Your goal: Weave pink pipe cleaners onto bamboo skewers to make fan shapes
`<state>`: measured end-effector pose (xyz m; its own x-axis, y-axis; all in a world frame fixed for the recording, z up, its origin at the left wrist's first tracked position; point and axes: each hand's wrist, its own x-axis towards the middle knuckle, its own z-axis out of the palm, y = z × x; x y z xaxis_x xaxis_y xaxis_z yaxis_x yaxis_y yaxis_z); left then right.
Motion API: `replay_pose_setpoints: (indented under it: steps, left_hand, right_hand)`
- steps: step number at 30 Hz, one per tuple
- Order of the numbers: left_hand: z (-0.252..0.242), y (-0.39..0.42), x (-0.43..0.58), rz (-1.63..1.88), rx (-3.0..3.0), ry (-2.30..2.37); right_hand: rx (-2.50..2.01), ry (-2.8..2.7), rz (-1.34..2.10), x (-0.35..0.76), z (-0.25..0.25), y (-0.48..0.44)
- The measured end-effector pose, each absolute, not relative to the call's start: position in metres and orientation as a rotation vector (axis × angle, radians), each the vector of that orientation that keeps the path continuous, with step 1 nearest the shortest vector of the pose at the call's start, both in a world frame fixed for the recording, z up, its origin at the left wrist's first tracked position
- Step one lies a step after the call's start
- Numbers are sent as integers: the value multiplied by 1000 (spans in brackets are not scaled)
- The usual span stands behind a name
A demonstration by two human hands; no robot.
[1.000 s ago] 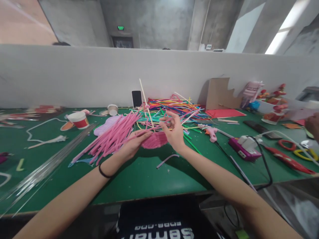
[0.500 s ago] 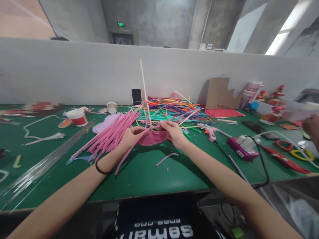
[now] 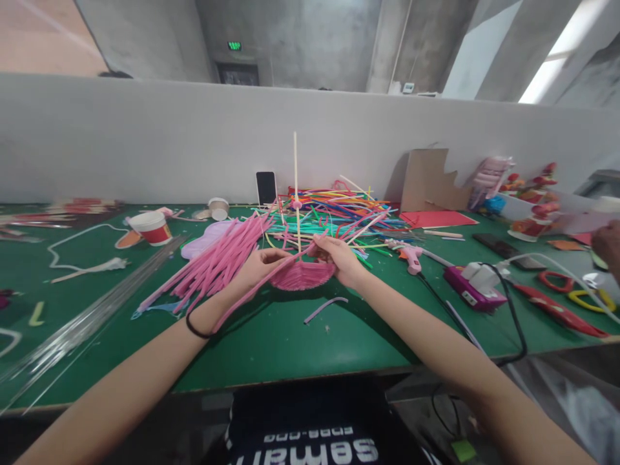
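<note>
A curved pink piece made of rows of pipe cleaners (image 3: 301, 276) is held up above the green table (image 3: 290, 352). My left hand (image 3: 260, 268) is closed at its left edge, pinching a long pink pipe cleaner (image 3: 236, 311) whose free end trails down over my wrist. On the other side my right hand (image 3: 343, 261) pinches the upper right edge of the piece, thumb and index finger together. A thin wooden stick (image 3: 295, 165) rises upright from behind the piece, with a small pink lump around it. My fingers partly hide the top edge.
Pink pipe cleaners (image 3: 223, 258) lie left of my hands, with a multicoloured heap (image 3: 343, 210) behind. A pink glue gun (image 3: 413, 257), purple power strip (image 3: 472, 290) and red-handled tool (image 3: 557, 310) lie right. At left are a paper cup (image 3: 151, 227) and wires (image 3: 92, 310). Another person's hand (image 3: 608, 245) shows far right.
The stick has swung from a left lean to upright. The pink piece has shifted slightly right, and the trailing pipe cleaner has moved left onto my left wrist.
</note>
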<state>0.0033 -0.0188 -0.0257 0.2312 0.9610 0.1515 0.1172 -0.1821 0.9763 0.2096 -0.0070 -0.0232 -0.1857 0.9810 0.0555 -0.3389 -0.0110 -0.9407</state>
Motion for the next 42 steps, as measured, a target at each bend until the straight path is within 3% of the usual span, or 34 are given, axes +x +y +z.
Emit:
replay_pose_setpoints:
  steps: [7,21,26,42]
  left_hand:
    - [-23,-20,4,1088,1282,1006]
    - [-20,-25,9,1182,1217,796]
    - [-23,-23,4,1145,1212,859]
    - [-19,-27,1,1021,1365,978]
  right_hand:
    - [-823,-901,1503,209,-21,-7]
    - [-767,-1078,1691,193,-33,-21]
    - [-914,-1161,1615,193,-42,-20]
    - [-804,-1172,1593,196,-42,-17]
